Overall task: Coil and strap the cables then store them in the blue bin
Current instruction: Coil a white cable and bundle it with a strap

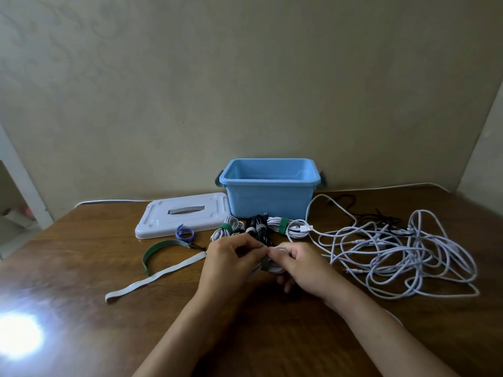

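My right hand [302, 263] curls around a small coiled white cable [276, 263], holding it just above the brown wooden table [81, 268], while my left hand [228, 257] pinches the short grey strap [264, 265] that crosses the coil, thumb and fingertips meeting right beside the right thumb. Just beyond my knuckles lie the bundles already tied: a white coil with a green strap [226, 229], a black coil with a grey strap [260, 230], and another white coil with a green strap [283, 225] whose plug end points to the right. Behind them, against the wall, stands the open blue plastic bin [269, 197] with dark latches on both ends; no cable shows inside it from where I look. To the left of the bin, its flat pale grey lid [168, 220] rests on the table with the handle slot up. In front of the lid sit loose straps: a small blue strap curled into a ring [185, 235], a dark green strap bent in an arc [152, 253], and a long light grey strap [152, 278] stretched diagonally toward me. Off to my right sprawls a big tangle of loose white cables [402, 248], with thin black cables [381, 217] showing behind it. A bright glare spot [19, 334] sits on the near left corner of the table.
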Motion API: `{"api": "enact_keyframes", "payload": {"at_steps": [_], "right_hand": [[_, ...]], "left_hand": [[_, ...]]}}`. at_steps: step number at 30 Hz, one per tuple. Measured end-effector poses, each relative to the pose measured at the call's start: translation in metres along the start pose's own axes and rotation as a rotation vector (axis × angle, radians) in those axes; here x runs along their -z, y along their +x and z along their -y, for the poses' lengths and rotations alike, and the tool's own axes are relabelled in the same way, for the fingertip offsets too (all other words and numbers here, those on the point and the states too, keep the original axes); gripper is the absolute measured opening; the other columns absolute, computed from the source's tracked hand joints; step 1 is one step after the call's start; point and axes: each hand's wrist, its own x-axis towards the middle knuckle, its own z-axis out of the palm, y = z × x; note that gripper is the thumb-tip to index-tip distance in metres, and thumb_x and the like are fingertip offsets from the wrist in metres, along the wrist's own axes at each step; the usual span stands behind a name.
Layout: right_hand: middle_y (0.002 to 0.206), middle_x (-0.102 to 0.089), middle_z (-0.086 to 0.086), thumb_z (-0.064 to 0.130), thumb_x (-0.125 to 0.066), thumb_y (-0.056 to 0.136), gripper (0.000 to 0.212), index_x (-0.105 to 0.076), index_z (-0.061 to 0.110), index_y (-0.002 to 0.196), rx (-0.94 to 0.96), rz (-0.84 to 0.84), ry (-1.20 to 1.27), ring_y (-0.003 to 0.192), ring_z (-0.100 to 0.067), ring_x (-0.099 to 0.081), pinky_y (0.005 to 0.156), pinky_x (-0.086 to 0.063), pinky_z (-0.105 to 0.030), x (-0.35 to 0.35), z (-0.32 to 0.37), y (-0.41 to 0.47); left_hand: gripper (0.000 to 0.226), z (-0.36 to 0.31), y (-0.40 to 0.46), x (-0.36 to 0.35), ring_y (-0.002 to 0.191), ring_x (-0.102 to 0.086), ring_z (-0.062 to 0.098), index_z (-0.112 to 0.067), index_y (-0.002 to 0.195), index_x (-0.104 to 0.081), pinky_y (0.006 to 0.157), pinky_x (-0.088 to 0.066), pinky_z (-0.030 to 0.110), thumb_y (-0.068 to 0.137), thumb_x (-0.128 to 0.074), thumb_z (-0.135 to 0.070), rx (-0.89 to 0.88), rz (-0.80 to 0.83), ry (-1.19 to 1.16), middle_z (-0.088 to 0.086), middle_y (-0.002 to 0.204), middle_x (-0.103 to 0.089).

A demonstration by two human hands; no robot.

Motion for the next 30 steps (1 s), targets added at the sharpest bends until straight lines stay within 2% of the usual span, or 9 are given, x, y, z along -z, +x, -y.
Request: {"api": "enact_keyframes", "payload": {"at_steps": [2,5,8,12,15,19,21,25,30], "right_hand": [[0.072,-0.066,-0.006,0.047,-0.048,0.104,0.036,-0.069,0.018,0.099,-0.003,-0.013,-0.071,0.056,-0.018,-0.060,0.061,-0.048,-0.033,0.000,0.001,0.000],[0.067,-0.061,-0.002,0.050,-0.044,0.104,0.040,-0.068,0.018,0.100,-0.012,-0.021,-0.104,0.050,-0.009,-0.052,0.055,-0.043,-0.026,0.003,0.002,0.000],[0.067,-0.059,0.002,0.051,-0.044,0.104,0.045,-0.069,0.014,0.100,-0.012,-0.034,-0.141,0.053,-0.005,-0.052,0.059,-0.042,-0.026,0.003,0.001,0.001],[0.062,-0.056,0.009,0.048,-0.047,0.104,0.041,-0.067,0.019,0.083,0.000,-0.115,-0.140,0.058,-0.005,-0.051,0.060,-0.039,-0.027,0.000,-0.001,0.004],[0.062,-0.056,0.007,0.047,-0.047,0.104,0.044,-0.066,0.015,0.080,-0.007,-0.152,-0.102,0.060,-0.008,-0.053,0.063,-0.040,-0.028,-0.003,-0.001,0.004],[0.069,-0.064,0.002,0.047,-0.045,0.104,0.042,-0.068,0.015,0.089,-0.043,-0.181,-0.070,0.063,-0.013,-0.060,0.065,-0.048,-0.033,-0.002,0.000,0.002],[0.071,-0.067,0.000,0.048,-0.044,0.104,0.044,-0.070,0.014,0.097,-0.033,-0.181,-0.100,0.063,-0.014,-0.064,0.068,-0.052,-0.034,-0.002,0.000,0.002],[0.069,-0.067,0.001,0.047,-0.044,0.105,0.037,-0.068,0.021,0.093,0.033,-0.169,-0.143,0.062,-0.009,-0.064,0.071,-0.055,-0.036,-0.004,0.001,0.001],[0.078,-0.067,0.006,0.048,-0.045,0.104,0.029,-0.063,0.032,0.088,0.119,-0.173,-0.156,0.078,-0.011,-0.068,0.078,-0.057,-0.042,-0.001,0.004,0.001]], "left_hand": [[0.015,0.000,-0.001,-0.001,0.079,-0.067,-0.005,-0.034,0.087,-0.075,0.070,-0.054,0.014,0.086,-0.077,-0.019,-0.022,-0.011,0.043,-0.020,0.079,-0.071],[0.010,0.000,-0.002,-0.003,0.075,-0.067,-0.005,-0.029,0.095,-0.079,0.067,-0.054,0.012,0.087,-0.076,-0.025,-0.114,-0.029,0.172,-0.020,0.082,-0.072],[0.012,-0.001,-0.002,-0.003,0.072,-0.066,-0.003,-0.028,0.099,-0.079,0.066,-0.055,0.015,0.089,-0.074,-0.031,-0.225,-0.031,0.299,-0.015,0.084,-0.075],[0.013,-0.001,-0.003,-0.004,0.068,-0.064,0.000,-0.029,0.098,-0.079,0.061,-0.052,0.015,0.091,-0.071,-0.036,-0.282,-0.030,0.363,-0.015,0.083,-0.074],[0.018,-0.002,-0.004,-0.005,0.066,-0.061,0.001,-0.031,0.099,-0.079,0.056,-0.049,0.015,0.093,-0.064,-0.038,-0.321,-0.031,0.403,-0.016,0.083,-0.072],[0.026,-0.006,-0.002,-0.005,0.077,-0.064,-0.001,-0.029,0.105,-0.078,0.063,-0.054,0.019,0.100,-0.055,-0.039,-0.216,0.067,0.280,-0.017,0.091,-0.072],[0.017,-0.005,0.000,-0.004,0.080,-0.065,-0.003,-0.028,0.103,-0.078,0.067,-0.054,0.016,0.097,-0.063,-0.031,-0.114,0.099,0.170,-0.019,0.088,-0.072],[0.011,0.001,0.004,0.001,0.083,-0.067,-0.005,-0.031,0.094,-0.078,0.071,-0.052,0.012,0.086,-0.077,-0.023,0.053,0.105,0.044,-0.019,0.086,-0.073],[0.020,0.001,0.006,0.007,0.090,-0.067,-0.005,-0.031,0.107,-0.074,0.076,-0.054,0.014,0.088,-0.075,-0.024,0.032,0.185,0.009,-0.018,0.095,-0.072]]}}
